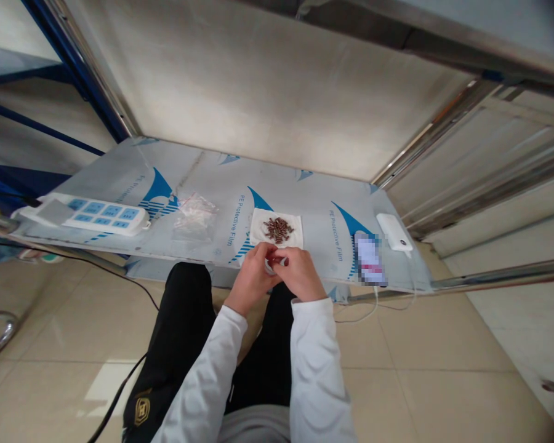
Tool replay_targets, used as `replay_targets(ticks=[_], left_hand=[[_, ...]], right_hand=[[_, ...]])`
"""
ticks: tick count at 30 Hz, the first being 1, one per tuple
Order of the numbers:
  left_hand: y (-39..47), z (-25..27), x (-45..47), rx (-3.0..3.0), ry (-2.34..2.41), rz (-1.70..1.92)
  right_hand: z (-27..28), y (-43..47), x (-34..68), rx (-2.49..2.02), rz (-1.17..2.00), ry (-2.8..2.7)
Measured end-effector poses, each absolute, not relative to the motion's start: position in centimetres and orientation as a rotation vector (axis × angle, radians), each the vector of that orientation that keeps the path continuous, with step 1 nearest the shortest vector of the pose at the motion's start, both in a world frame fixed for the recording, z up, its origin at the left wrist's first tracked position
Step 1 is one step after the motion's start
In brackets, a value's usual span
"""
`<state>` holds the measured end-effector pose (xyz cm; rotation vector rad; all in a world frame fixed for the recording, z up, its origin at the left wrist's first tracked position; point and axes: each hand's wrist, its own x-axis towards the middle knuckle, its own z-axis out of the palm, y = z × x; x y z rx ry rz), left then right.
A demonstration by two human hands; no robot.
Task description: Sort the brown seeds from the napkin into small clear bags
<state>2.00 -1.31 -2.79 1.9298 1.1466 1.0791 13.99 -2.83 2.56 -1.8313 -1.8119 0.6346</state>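
Note:
My left hand (pixel 256 274) and my right hand (pixel 300 271) meet at the table's front edge, above my lap. Their fingers are closed around a pale, see-through piece that looks like a small clear plastic bag (pixel 271 268), mostly hidden by the fingers. Just beyond my fingertips lies a white cloth or paper square (pixel 257 229). On it is a heap of many small brown-red, screw-like pieces (pixel 278 229). To the left, several clear zip bags (pixel 194 215) lie in a loose pile on the table.
The table (pixel 226 178) is covered in printed protective film. A white power strip (pixel 106 215) lies at the left. On the right are a phone (pixel 370 258) and a white power bank (pixel 394 232), with white cables hanging over the front edge. Metal posts and a shelf frame the table.

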Motion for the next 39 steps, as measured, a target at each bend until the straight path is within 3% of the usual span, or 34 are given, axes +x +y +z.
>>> replay_targets(ticks=[12,18,28,34,39], left_hand=[[-0.8,-4.7,2.2,1.812,1.178,1.133],[-0.9,-4.8,2.5,1.952,1.223,1.146],[-1.4,-4.3,2.8,1.995,1.266,1.130],[-1.6,-4.5,3.3,1.854,1.346,1.230],[-1.0,-4.7,2.8,1.702,1.340,1.309]], right_hand=[[1.7,-2.1,13.5,-1.908,0.641,-1.740],[1.0,-2.6,13.5,-1.938,0.452,-1.779],[1.5,-2.6,13.5,-1.899,0.568,-1.805],[2.3,-1.3,15.7,-1.652,0.539,-1.711],[-1.1,3.6,20.1,-1.970,0.366,-1.639]])
